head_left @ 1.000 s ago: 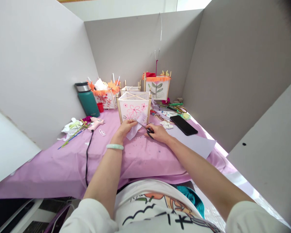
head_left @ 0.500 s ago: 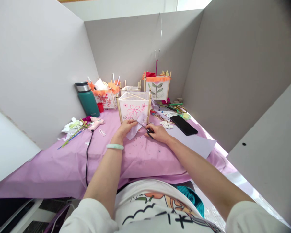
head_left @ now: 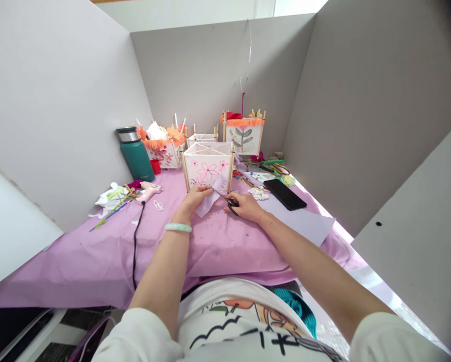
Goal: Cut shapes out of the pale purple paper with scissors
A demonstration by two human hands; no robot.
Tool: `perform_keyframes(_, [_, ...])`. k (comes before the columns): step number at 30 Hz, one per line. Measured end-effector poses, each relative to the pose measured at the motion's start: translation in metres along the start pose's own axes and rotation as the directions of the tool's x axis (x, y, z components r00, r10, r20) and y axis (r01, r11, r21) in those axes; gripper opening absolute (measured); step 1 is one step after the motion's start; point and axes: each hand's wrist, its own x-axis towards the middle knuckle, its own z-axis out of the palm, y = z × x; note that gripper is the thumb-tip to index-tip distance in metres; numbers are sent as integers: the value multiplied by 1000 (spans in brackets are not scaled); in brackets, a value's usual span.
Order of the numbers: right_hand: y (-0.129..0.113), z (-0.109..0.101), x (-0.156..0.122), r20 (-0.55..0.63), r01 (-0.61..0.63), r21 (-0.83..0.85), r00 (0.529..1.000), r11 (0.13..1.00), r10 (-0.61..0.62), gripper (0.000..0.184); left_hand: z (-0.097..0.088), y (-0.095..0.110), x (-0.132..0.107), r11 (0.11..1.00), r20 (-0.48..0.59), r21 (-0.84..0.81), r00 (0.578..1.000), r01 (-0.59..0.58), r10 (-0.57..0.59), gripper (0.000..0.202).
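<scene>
Smooth matt grey partition panels are closing in the desk on three sides; a crinkled lilac cloth, speckled with small dark marks, is covering it and hanging over the near edge. The landmark is a square white paper lantern with a thin wooden stick frame and pink flowers drawn on its face, standing upright at mid-desk.

Just in front of that lantern the left hand, with a pale green glossy bangle on its wrist, is holding a small pale lilac paper scrap; its fingers are pinching the scrap's left edge, and the scrap's top corner is lying against the lantern's lower face. To the front right of the lantern the right hand is resting on the cloth, its fingers curled tight around black-handled scissors; the blades are pointing at the scrap, though whether they are touching it cannot be told.

Left of the lantern a dark green cylindrical flask with a steel cap is standing; front-left a pink glue gun is lying, its black cord trailing off the near edge. Right of the lantern a flat black phone is lying beside a smooth lilac paper sheet; behind it a second paper lantern with an orange fringe and green leaves is standing.
</scene>
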Motion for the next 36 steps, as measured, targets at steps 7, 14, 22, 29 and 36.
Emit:
perform_keyframes(7, [0, 0, 0, 5, -3, 11, 1000, 1000, 3, 34, 1, 1, -1, 1000, -1, 4, 1000, 5, -5, 16])
perform_keyframes(14, [1, 0, 0, 3, 10, 12, 1000, 1000, -10, 33, 1, 1, -1, 1000, -4, 9, 1000, 4, -4, 14])
perform_keyframes(22, [-1, -2, -1, 2, 16, -2, 1000, 1000, -16, 33, 2, 3, -2, 1000, 7, -6, 1000, 5, -5, 19])
perform_keyframes(29, [-2, -2, 0, 8, 13, -7, 1000, 1000, -13, 33, 0, 1, 0, 1000, 1, 0, 1000, -6, 6, 19])
perform_keyframes(36, [-2, -2, 0, 15, 0, -7, 1000, 1000, 0, 34, 0, 1, 0, 1000, 11, -6, 1000, -2, 2, 17])
